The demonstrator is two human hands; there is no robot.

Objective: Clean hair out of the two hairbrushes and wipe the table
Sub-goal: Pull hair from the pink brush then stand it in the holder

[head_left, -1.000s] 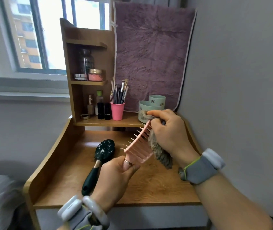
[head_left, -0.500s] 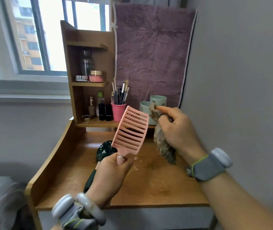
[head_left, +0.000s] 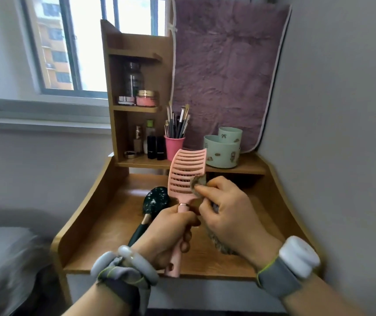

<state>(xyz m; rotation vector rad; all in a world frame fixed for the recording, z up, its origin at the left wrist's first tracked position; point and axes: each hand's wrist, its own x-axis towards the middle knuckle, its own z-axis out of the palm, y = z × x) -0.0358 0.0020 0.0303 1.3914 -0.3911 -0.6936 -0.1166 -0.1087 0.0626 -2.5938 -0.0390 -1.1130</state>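
A: What surrounds it?
B: A light wooden desk point(head_left: 267, 215) stands in a corner, with a window point(head_left: 68, 46) to the left and a purple fleecy towel point(head_left: 223, 71) hanging behind.
A: And the counts?
B: Two brushes. The left hand point(head_left: 171, 231) grips the pink slotted plastic hairbrush point(head_left: 188, 172) by its handle, upright above the desk. The right hand point(head_left: 230, 215) pinches a fuzzy grey-brown cloth point(head_left: 198, 181) against its head. The dark green speckled hairbrush point(head_left: 156, 200) lies on the desk. Two mint cups point(head_left: 222, 153) and one pink cup point(head_left: 174, 147) sit on the shelf.
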